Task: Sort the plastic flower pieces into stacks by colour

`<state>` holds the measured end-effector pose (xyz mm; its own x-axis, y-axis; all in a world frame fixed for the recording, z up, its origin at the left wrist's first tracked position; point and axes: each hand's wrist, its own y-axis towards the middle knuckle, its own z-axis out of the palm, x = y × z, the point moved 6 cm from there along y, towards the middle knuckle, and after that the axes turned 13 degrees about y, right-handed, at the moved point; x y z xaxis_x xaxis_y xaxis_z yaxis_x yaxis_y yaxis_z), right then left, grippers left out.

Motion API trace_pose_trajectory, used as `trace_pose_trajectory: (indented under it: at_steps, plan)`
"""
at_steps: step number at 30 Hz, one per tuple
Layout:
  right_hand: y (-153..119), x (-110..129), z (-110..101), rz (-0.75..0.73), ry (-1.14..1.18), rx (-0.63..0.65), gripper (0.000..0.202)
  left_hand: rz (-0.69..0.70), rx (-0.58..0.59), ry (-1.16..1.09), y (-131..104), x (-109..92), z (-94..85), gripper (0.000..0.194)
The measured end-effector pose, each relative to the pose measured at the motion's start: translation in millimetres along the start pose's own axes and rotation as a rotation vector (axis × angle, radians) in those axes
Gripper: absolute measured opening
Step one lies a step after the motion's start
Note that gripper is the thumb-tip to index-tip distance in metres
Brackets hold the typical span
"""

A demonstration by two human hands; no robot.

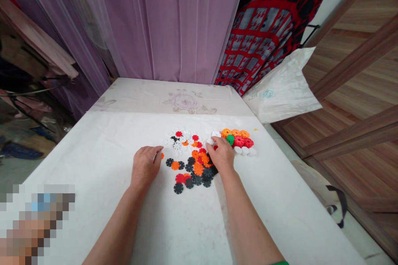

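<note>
Loose notched plastic discs lie in a pile on the white table: black discs, orange discs, red discs and white discs. My left hand is at the pile's left side, fingers bent and close together near an orange disc; what its fingertips hold, if anything, is too small to name. My right hand reaches to the pile's right side, its fingers on a white disc. Just right of it are rows of joined discs: orange, red and white, with a green disc.
The white table has a flowered cover at its far end. A white bag stands beyond the right edge. A purple curtain hangs behind. A blurred patch covers the lower left. A small yellow piece lies at the right.
</note>
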<state>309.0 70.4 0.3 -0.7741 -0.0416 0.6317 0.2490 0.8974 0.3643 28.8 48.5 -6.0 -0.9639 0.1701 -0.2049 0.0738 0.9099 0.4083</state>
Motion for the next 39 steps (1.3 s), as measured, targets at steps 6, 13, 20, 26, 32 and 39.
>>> trace_pose_trajectory:
  at_steps: [6,13,20,26,32,39]
  plan:
    - [1,-2,6,0.004,-0.045,0.050,0.023,0.005,-0.010,0.010,-1,1,1.5,0.031]
    - [-3,2,2,-0.051,-0.045,0.025,0.030,-0.006,-0.014,0.004,-1,1,1.5,0.031]
    - [-24,45,17,-0.167,0.055,0.162,0.018,-0.020,0.021,0.000,0,1,2.1,0.031]
    - [-39,76,39,-0.141,0.038,0.334,0.015,-0.031,0.020,-0.010,0,0,1.0,0.030]
    - [-44,90,53,-0.181,-0.025,0.425,0.025,-0.030,0.028,-0.019,0,-1,0.6,0.030]
    - [-42,94,62,-0.182,-0.026,0.445,0.022,-0.020,0.019,-0.020,0,-1,0.9,0.029]
